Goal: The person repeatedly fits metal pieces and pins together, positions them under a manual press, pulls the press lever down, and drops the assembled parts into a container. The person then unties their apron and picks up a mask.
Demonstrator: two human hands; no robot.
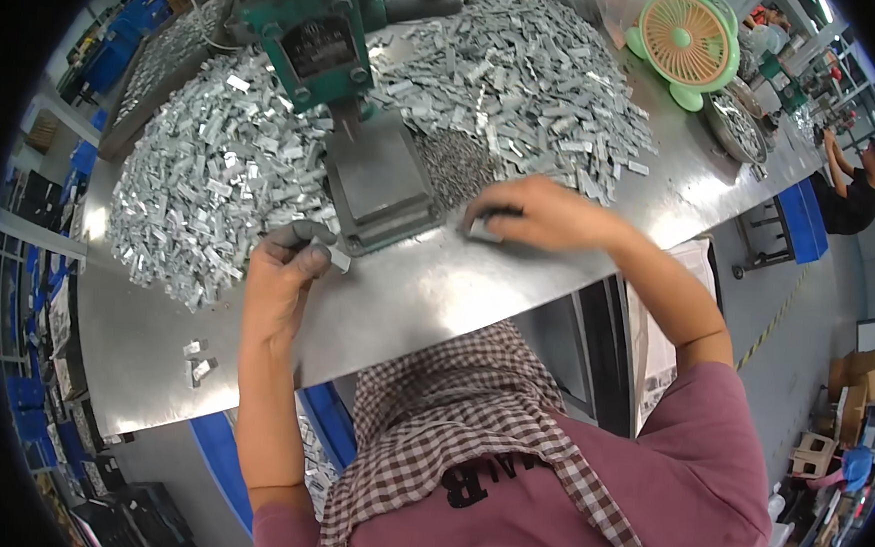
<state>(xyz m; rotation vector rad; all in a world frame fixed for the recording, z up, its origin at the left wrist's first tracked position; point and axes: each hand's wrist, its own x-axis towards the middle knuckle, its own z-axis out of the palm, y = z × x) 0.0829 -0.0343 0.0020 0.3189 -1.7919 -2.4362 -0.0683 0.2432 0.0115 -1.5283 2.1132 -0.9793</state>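
My left hand [291, 260], its fingertips dark, pinches a small flat silver metal piece [338, 257] just left of the press's near corner. To the right of the press, my right hand [536, 214] is curled low over the table and smeared by motion. A pale glint shows under its fingers, but what they hold cannot be made out. Between the hands stands a green bench press [316, 50], its ram down near a square steel block [378, 175]. Beside the block, close to my right hand, lies a heap of tiny dark metal pins [454, 169].
Big heaps of silver metal pieces [208, 174] spread left of and behind the press. A few loose pieces [197, 364] lie near the table's [416, 292] left front edge. A green fan [682, 38] and a metal bowl [735, 128] stand far right. Another person [853, 189] works beyond.
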